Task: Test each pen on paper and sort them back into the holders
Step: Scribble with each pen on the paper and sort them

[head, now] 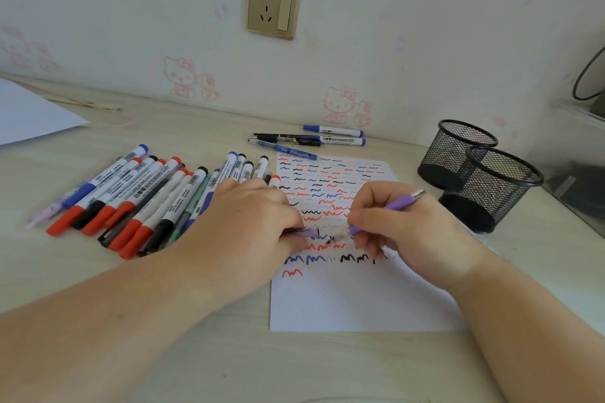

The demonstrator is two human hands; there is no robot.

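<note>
**Uncapped purple pen held over the test sheet**

The right hand (409, 226) grips a slim purple pen (397, 204), tip down over the paper (353, 298) at centre. The left hand (258, 219) pinches its purple cap (307, 232), probably kept close for recapping. Two mesh holders (481, 173) stand empty at two o'clock.

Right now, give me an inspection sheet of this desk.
Surface: pale wood desk.
Job's things: test paper covered in squiggles; purple pen and its cap uncapped over it; marker pile at left; four pens by the wall; two mesh holders at right, contents not visible.
Clutter: white sheet far left.
Grips: left hand pinches the cap; right hand holds the pen.
Cables: dark loop, far right.
Surroundings: wall socket, cartoon stickers.
</note>
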